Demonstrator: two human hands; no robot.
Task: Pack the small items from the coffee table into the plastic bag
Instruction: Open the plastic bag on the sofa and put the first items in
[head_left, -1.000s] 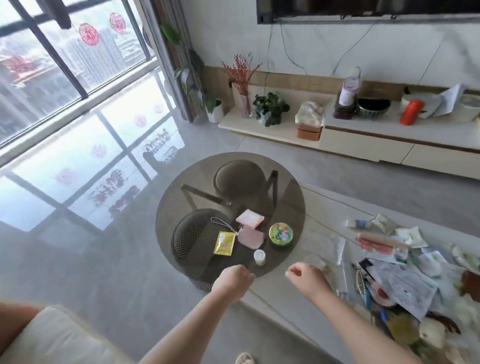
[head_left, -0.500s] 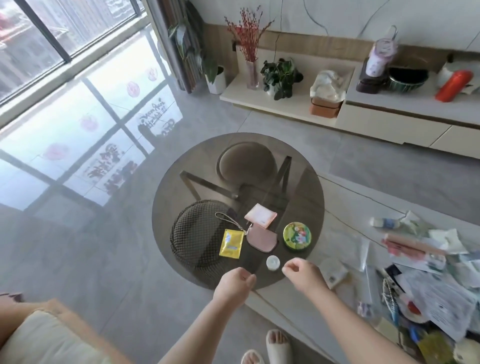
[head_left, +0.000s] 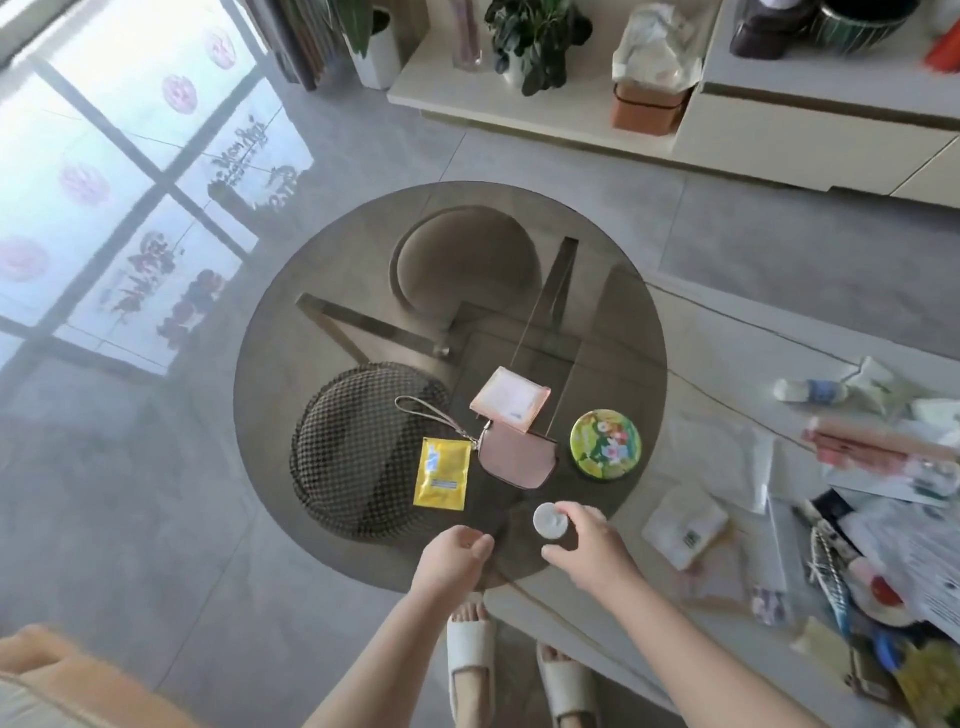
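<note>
The small white jar (head_left: 550, 520) is now being reached by the right hand (head_left: 589, 545), fingers curling round it; the left hand (head_left: 454, 558) is being kept loosely curled, holding nothing, so packing's just starting.

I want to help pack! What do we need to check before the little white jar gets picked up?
1. Right hand at the little white jar: ok, fingers touch it.
2. Jar firmly gripped: cannot tell.
3. Left hand free to help: ok, holds nothing.
4. Plastic bag open and ready: cannot tell, none clearly seen.
5. Other items waiting on the glass table: ok, yellow packet, pink pouch, round tin.
</note>
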